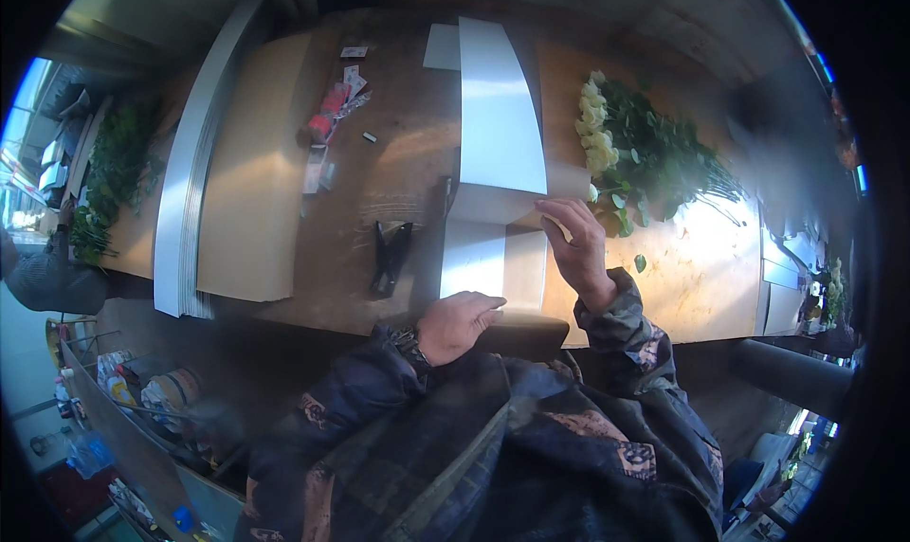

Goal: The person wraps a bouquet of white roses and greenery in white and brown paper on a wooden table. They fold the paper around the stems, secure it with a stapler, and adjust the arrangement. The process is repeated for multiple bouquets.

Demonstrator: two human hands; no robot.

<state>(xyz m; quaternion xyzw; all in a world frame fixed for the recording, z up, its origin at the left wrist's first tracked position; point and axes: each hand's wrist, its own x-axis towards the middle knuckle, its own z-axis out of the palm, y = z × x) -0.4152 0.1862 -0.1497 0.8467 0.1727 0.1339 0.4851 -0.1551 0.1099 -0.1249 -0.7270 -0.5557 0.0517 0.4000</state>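
Observation:
A long cardboard piece, white outside and brown inside, lies folded before me; its white panel (pixel 501 108) reaches towards the back of the wooden table. My right hand (pixel 579 240) is at the right edge of its fold, fingertips bent close to the brown flap; whether they pinch it cannot be told. At the near end of the cardboard is my left hand (pixel 458 327), palm down, fingers pointing right; its grip is hidden. A black stapler-like tool (pixel 389 258) lies on the table to the left.
Cream roses (pixel 597 126) with leafy stems lie at right. Stacked cardboard sheets (pixel 249 165) stand at left, beyond small printed cards and red packaging (pixel 334 101). More greenery (pixel 114 179) and another person's sleeve (pixel 60 279) are at far left. A loose leaf (pixel 640 263) lies near my right wrist.

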